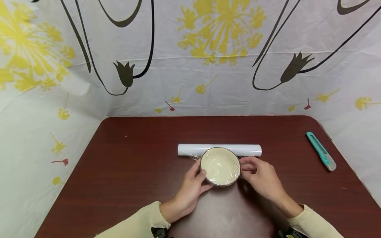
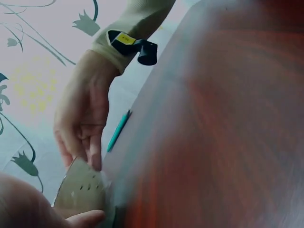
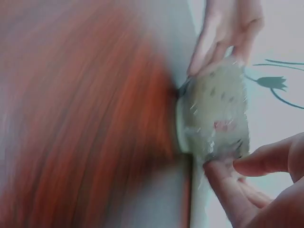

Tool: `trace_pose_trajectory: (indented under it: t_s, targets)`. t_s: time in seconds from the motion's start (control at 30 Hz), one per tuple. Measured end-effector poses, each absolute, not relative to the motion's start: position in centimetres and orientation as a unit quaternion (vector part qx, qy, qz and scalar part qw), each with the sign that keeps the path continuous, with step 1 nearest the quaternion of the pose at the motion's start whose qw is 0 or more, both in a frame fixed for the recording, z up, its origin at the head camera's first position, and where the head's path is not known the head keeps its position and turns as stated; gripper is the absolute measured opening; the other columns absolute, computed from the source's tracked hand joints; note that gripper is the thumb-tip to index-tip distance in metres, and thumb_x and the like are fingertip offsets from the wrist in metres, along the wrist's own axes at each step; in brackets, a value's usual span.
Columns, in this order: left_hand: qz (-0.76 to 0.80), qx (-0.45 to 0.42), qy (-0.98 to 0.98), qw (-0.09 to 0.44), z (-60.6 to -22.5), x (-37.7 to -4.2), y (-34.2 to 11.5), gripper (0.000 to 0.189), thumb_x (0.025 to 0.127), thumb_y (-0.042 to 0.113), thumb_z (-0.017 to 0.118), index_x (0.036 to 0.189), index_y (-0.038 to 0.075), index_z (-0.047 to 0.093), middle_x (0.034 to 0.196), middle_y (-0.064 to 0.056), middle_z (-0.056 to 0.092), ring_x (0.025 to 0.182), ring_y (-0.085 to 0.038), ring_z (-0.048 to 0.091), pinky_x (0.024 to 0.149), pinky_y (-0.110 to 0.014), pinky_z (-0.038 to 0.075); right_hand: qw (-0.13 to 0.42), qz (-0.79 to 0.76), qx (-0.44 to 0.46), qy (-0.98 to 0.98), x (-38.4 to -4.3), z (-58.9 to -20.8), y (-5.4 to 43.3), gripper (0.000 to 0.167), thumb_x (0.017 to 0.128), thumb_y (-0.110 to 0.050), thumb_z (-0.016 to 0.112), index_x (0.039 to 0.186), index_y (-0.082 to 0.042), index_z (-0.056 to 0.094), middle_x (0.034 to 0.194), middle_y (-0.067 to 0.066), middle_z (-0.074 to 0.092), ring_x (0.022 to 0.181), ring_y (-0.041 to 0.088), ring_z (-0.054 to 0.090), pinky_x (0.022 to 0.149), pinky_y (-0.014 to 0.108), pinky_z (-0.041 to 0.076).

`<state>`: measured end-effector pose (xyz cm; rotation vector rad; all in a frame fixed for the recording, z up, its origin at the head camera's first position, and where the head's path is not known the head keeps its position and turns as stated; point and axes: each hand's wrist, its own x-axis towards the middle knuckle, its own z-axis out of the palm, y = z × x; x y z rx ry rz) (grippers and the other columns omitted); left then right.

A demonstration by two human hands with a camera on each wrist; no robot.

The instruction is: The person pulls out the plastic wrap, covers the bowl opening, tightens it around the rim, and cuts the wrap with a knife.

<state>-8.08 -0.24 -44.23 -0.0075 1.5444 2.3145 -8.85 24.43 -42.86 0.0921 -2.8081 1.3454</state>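
Observation:
A cream bowl (image 1: 220,167) with a thin dark rim has clear plastic wrap (image 3: 213,107) stretched over its mouth and crinkled down its side. My left hand (image 1: 190,191) grips the bowl from the left, thumb over the rim and fingers around the side. At the opposite side, the thumb and forefinger of my right hand (image 1: 262,177) pinch the wrap close against the bowl, just below the rim. Small dark marks show on the bowl's outer wall in both wrist views. Behind the bowl lies a white roll (image 1: 190,149), with loose strands of film near it.
A teal utility knife (image 1: 321,151) lies near the right edge of the dark red-brown table (image 1: 143,172). White sheeting (image 1: 190,79) printed with flowers hangs behind the table and along both sides.

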Motion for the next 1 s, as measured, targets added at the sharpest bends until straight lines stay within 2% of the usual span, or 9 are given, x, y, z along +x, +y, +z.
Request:
trace_pose_trajectory:
  t_s: [0.17, 0.27, 0.37, 0.47, 0.6, 0.67, 0.77, 0.87, 1.0]
  targets:
    - [0.826, -0.002, 0.542, 0.157, -44.5, -7.7, 0.7, 0.065, 0.113, -0.006, 0.036, 0.174, -0.004, 0.012, 0.178, -0.029, 0.016, 0.153, -0.046, 0.040, 0.113, -0.062, 0.048, -0.041, 0.496, -0.015, -0.867, -8.3, -42.2, 24.2, 0.044, 0.096, -0.012, 0.086, 0.135, 0.002, 0.072, 0.112, 0.011, 0.083, 0.104, 0.018, 0.079, 0.083, 0.022, 0.058]
    - [0.823, 0.000, 0.548, 0.150, -44.5, -7.7, 0.8, 0.066, 0.111, -0.008, 0.036, 0.173, -0.007, 0.013, 0.177, -0.031, 0.020, 0.152, -0.046, 0.042, 0.112, -0.061, 0.048, -0.072, 0.552, -0.028, -0.830, -8.1, -42.2, 24.1, 0.051, 0.097, -0.006, 0.083, 0.142, 0.009, 0.065, 0.117, 0.017, 0.081, 0.102, 0.014, 0.078, 0.083, 0.025, 0.061]
    - [0.818, -0.007, 0.556, 0.149, -44.4, -7.9, 0.7, 0.066, 0.109, -0.010, 0.038, 0.171, -0.010, 0.015, 0.174, -0.033, 0.025, 0.148, -0.046, 0.047, 0.109, -0.059, 0.053, -0.094, 0.575, -0.012, -0.812, -8.1, -42.0, 24.4, 0.050, 0.097, 0.000, 0.079, 0.142, 0.014, 0.061, 0.116, 0.019, 0.080, 0.097, 0.012, 0.077, 0.082, 0.027, 0.063]
    - [0.811, -0.015, 0.566, 0.148, -44.2, -8.2, 0.4, 0.066, 0.107, -0.011, 0.041, 0.170, -0.012, 0.018, 0.172, -0.034, 0.029, 0.144, -0.045, 0.053, 0.103, -0.056, 0.058, -0.102, 0.548, 0.033, -0.829, -8.4, -41.5, 25.2, 0.044, 0.098, 0.001, 0.076, 0.138, 0.015, 0.063, 0.110, 0.017, 0.081, 0.094, 0.016, 0.078, 0.081, 0.028, 0.063]
    - [0.807, -0.019, 0.572, 0.149, -44.2, -8.3, 0.3, 0.067, 0.105, -0.013, 0.042, 0.169, -0.012, 0.022, 0.170, -0.034, 0.034, 0.139, -0.041, 0.058, 0.099, -0.052, 0.061, -0.057, 0.470, 0.072, -0.878, -9.4, -40.4, 26.7, 0.025, 0.101, 0.001, 0.070, 0.125, 0.007, 0.073, 0.100, 0.008, 0.082, 0.087, 0.021, 0.080, 0.074, 0.029, 0.064]
    - [0.806, -0.022, 0.573, 0.147, -44.2, -8.4, 0.3, 0.067, 0.104, -0.014, 0.043, 0.169, -0.012, 0.023, 0.169, -0.035, 0.035, 0.136, -0.040, 0.059, 0.097, -0.051, 0.062, 0.001, 0.413, 0.093, -0.906, -10.4, -40.1, 27.7, 0.017, 0.102, 0.000, 0.071, 0.118, 0.001, 0.077, 0.097, 0.004, 0.082, 0.084, 0.020, 0.078, 0.070, 0.029, 0.062]
    - [0.805, -0.026, 0.575, 0.144, -44.1, -8.6, 0.3, 0.068, 0.103, -0.014, 0.044, 0.168, -0.013, 0.025, 0.167, -0.036, 0.037, 0.134, -0.038, 0.061, 0.096, -0.049, 0.063, 0.094, 0.311, 0.130, -0.937, -12.3, -40.3, 29.8, 0.017, 0.098, 0.000, 0.077, 0.114, -0.006, 0.079, 0.100, 0.003, 0.082, 0.078, 0.017, 0.072, 0.066, 0.031, 0.055]
    - [0.804, -0.026, 0.577, 0.144, -44.1, -8.6, 0.2, 0.069, 0.101, -0.015, 0.044, 0.167, -0.014, 0.025, 0.165, -0.037, 0.039, 0.133, -0.038, 0.061, 0.096, -0.050, 0.062, 0.134, 0.249, 0.187, -0.941, -14.1, -41.1, 31.7, 0.029, 0.092, 0.003, 0.082, 0.120, -0.005, 0.079, 0.115, 0.012, 0.079, 0.091, 0.027, 0.073, 0.076, 0.044, 0.057]
    - [0.802, -0.024, 0.579, 0.144, -44.2, -8.7, 0.1, 0.069, 0.100, -0.014, 0.045, 0.166, -0.015, 0.027, 0.163, -0.038, 0.041, 0.132, -0.037, 0.062, 0.096, -0.051, 0.062, 0.094, 0.224, 0.254, -0.936, -15.5, -42.1, 32.9, 0.041, 0.092, 0.005, 0.081, 0.133, 0.001, 0.075, 0.134, 0.023, 0.072, 0.123, 0.045, 0.069, 0.098, 0.064, 0.054]
